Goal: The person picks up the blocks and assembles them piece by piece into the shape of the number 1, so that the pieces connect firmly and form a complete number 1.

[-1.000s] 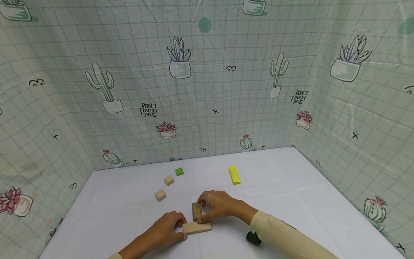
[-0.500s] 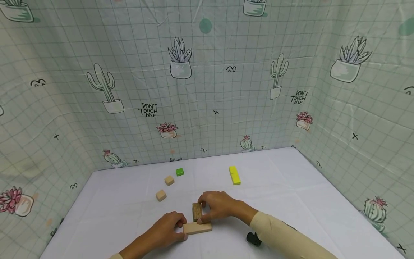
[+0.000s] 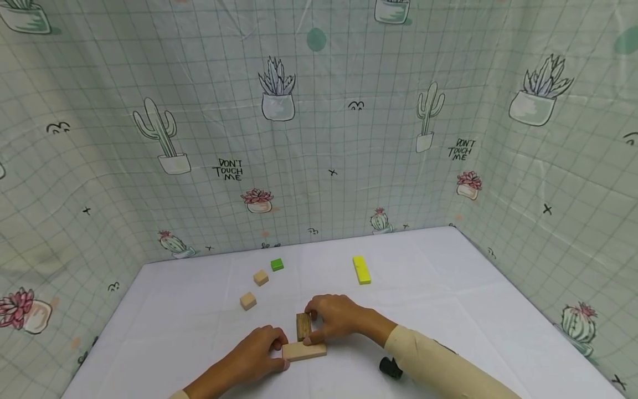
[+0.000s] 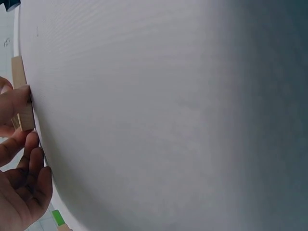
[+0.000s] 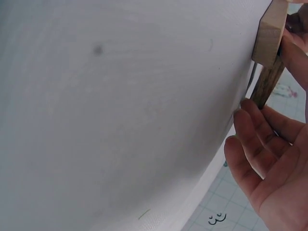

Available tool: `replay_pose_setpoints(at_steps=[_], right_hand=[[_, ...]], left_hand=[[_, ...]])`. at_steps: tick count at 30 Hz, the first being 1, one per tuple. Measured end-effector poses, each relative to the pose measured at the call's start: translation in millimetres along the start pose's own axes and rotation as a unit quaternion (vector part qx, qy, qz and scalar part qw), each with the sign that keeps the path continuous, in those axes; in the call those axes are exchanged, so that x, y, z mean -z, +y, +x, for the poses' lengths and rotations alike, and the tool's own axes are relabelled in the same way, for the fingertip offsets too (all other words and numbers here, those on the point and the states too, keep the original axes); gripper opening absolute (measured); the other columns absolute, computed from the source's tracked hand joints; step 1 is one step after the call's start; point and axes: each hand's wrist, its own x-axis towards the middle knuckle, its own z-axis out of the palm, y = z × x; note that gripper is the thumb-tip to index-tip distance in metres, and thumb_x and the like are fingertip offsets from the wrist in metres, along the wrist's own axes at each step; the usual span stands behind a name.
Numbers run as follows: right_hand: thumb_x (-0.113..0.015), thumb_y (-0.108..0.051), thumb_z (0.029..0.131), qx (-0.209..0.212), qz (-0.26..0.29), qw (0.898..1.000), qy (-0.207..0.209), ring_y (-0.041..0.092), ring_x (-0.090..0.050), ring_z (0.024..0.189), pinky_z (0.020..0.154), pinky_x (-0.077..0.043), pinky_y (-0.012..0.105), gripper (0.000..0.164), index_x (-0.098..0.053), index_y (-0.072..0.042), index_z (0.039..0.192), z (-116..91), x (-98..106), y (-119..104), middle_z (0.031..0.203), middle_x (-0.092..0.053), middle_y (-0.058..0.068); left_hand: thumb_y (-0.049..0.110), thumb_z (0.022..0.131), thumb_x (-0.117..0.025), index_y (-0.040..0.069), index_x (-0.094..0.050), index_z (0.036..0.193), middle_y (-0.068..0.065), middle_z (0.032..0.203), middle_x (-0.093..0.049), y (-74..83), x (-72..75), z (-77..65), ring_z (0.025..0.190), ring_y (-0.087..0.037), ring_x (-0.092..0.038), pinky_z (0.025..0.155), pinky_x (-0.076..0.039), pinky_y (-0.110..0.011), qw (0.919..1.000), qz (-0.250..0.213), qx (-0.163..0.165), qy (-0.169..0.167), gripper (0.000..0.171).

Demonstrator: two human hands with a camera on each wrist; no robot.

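A pale wooden block (image 3: pixel 305 351) lies flat on the white table near the front. My left hand (image 3: pixel 254 352) pinches its left end, thumb on the near side and fingers at the far side. A dark brown wooden block (image 3: pixel 302 326) stretches away from the pale one, its near end meeting the pale block's far edge. My right hand (image 3: pixel 335 318) grips this brown block, fingers at its far end and right side, thumb down by the pale block. In the right wrist view the brown block (image 5: pixel 267 84) shows behind the pale block (image 5: pixel 267 43).
Two small pale cubes, one nearer (image 3: pixel 248 301) and one farther (image 3: pixel 261 277), lie to the back left beside a green block (image 3: pixel 277 265). A yellow bar (image 3: pixel 361 270) lies back right. Something small and black (image 3: pixel 391 367) sits by the right sleeve. Patterned cloth (image 3: pixel 329 138) walls the table.
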Motion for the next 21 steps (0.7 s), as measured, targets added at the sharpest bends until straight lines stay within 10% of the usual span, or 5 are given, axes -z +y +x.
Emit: replay_pose_setpoints(at_steps=[21], right_hand=[[-0.078, -0.055, 0.081, -0.002, -0.004, 1.000, -0.007, 0.001, -0.057, 0.089, 0.079, -0.051, 0.026, 0.061, -0.066, -0.014, 0.124, 2.4, -0.3, 0.7, 0.100, -0.065, -0.011]], left_hand=[[0.023, 0.081, -0.084, 0.011, -0.066, 0.099, 0.003, 0.088, -0.054, 1.5, 1.1, -0.9, 0.080, -0.012, -0.048, 0.072, -0.043, -0.029, 1.0000, 0.001, -0.006, -0.002, 0.029]])
